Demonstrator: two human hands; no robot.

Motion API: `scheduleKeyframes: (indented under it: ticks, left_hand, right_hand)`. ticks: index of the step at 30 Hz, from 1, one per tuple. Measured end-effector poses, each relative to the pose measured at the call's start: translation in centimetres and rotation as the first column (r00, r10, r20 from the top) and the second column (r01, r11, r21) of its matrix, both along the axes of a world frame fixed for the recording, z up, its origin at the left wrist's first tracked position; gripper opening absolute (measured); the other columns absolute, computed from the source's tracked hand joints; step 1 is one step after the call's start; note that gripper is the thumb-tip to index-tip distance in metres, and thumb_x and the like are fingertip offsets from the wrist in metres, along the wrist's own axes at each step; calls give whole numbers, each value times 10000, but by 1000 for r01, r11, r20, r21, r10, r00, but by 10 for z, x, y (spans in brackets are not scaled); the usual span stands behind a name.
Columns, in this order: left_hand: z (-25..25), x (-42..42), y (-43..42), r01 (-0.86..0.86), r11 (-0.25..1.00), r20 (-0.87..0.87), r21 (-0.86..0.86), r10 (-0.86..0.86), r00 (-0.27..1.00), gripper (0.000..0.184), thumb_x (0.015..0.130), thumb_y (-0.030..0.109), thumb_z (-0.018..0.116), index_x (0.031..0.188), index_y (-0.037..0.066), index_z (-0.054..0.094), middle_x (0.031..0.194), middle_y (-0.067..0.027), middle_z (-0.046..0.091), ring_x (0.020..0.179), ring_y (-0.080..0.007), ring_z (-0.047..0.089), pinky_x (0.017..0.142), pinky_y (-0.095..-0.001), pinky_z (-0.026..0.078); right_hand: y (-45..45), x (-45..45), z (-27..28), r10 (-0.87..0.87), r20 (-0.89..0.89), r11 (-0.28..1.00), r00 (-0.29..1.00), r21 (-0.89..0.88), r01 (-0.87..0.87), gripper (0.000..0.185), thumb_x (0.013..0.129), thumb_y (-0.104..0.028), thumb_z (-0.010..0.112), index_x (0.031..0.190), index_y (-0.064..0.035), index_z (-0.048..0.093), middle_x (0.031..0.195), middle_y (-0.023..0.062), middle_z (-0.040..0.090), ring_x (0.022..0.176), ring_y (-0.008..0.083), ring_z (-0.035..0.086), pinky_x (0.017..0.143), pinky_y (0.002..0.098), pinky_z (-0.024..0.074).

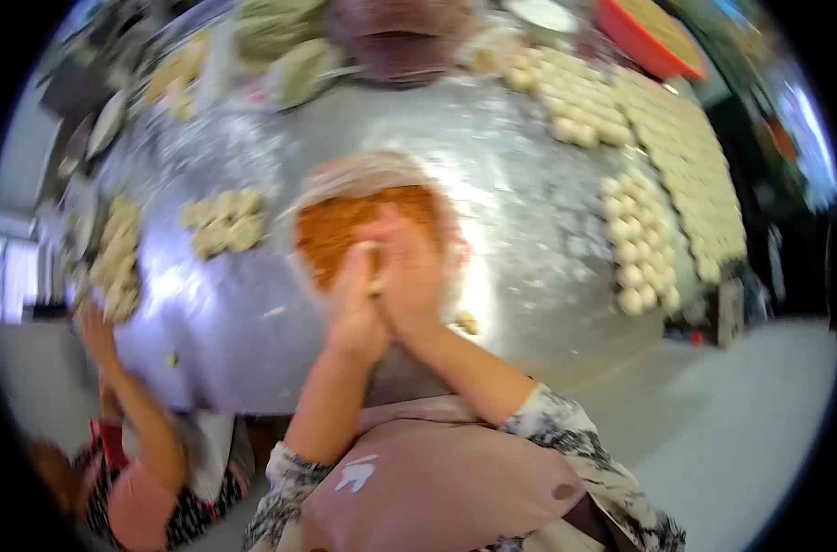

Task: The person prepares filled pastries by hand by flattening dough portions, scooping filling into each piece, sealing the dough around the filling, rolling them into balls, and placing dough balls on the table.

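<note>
Food workshop — dough balls (641, 244)

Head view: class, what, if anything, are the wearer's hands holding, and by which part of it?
A small pale piece, apparently dough, is pressed by its sides between the left hand and the right hand; blur hides finer detail.

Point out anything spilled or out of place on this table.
A small lump lies loose beside the bowl of orange mix, and a tiny greenish scrap sits alone on the table at left. Both look like stray bits.
</note>
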State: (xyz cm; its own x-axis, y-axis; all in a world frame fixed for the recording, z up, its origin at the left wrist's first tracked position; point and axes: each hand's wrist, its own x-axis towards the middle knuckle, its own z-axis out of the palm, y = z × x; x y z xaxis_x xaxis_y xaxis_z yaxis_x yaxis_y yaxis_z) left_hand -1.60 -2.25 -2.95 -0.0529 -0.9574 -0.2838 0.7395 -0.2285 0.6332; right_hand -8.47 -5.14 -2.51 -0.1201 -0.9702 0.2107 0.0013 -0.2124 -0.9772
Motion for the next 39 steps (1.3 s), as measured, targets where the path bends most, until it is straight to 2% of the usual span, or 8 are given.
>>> scheduleKeyframes:
  ticks: [7, 11, 17, 21, 22, 31, 35, 39]
  left_hand:
    - [13, 1, -9, -6, 999, 222, -37, 14, 975, 353, 1024, 261, 360, 1275, 30, 452, 1210, -101, 562, 1115, -201, 558, 968, -335, 456]
    - [33, -18, -6, -78, 981, 94, -176, 96, 991, 399, 1030, 239, 372, 1362, 18, 387, 1245, -128, 541, 1123, -208, 557, 947, -303, 461]
    - [17, -1, 1, -40, 958, 541, -285, 195, 818, 418, 1035, 261, 359, 1346, -13, 412, 1248, -127, 536, 1116, -179, 547, 954, -298, 445]
    - [4, 21, -5, 75, 880, 841, -469, 419, 342, 374, 1013, 286, 451, 1237, -6, 519, 1063, -85, 573, 994, -178, 542, 905, -320, 437]
    - [6, 24, 0, 123, 908, 911, -401, 380, 161, 556, 1010, 448, 371, 1334, 5, 454, 1249, -134, 516, 1158, -241, 488, 1003, -365, 381]
    - [27, 14, -4, -84, 897, 217, -434, 194, 957, 858, 928, 672, 131, 1513, 48, 67, 1580, -105, 38, 1447, -267, 63, 1171, -385, 73]
    - [19, 11, -10, -40, 965, 201, -261, 95, 975, 857, 930, 671, 162, 1505, 38, 109, 1534, -116, 236, 1399, -274, 251, 1151, -396, 177]
    - [26, -4, 11, 100, 976, 125, -195, -76, 989, 806, 950, 638, 190, 1486, 35, 190, 1500, -113, 315, 1396, -241, 271, 1141, -376, 211]
  right_hand:
    - [-5, -5, 3, -153, -180, 924, 972, -374, 76, 122, 896, -108, 594, 946, -12, 649, 944, 173, 654, 1102, 368, 599, 1011, 493, 418]
    - [-13, -15, 30, -97, 371, 934, 924, 353, -43, 321, 991, -269, 495, 1003, 28, 617, 914, 122, 682, 906, 216, 656, 882, 344, 500]
    - [-7, -5, 32, 40, 415, 947, 909, 273, -166, 563, 1026, -429, 323, 1313, 44, 425, 1319, 193, 529, 1155, 212, 531, 997, 302, 399]
    - [10, 1, 38, 159, 239, 968, 958, 153, -199, 521, 1016, -415, 366, 1229, 50, 466, 1175, 200, 582, 1032, 251, 585, 909, 326, 436]
    - [13, -1, 46, 177, 262, 965, 949, 145, -220, 497, 1015, -404, 381, 1179, 50, 498, 1108, 203, 610, 984, 257, 604, 872, 334, 454]
    - [-10, -22, 28, 120, -203, 987, 972, -79, -138, 295, 973, -250, 466, 830, 0, 534, 766, 165, 592, 652, 321, 615, 577, 405, 462]
    - [3, -7, 25, 114, -226, 918, 967, -348, -190, 277, 974, -230, 454, 1000, 14, 583, 1139, 247, 567, 1110, 392, 556, 926, 436, 450]
    - [-24, -29, 38, 238, -897, 934, 372, 106, -342, 473, 978, -251, 449, 1357, 21, 372, 1503, 268, 200, 1371, 473, 209, 1075, 563, 254]
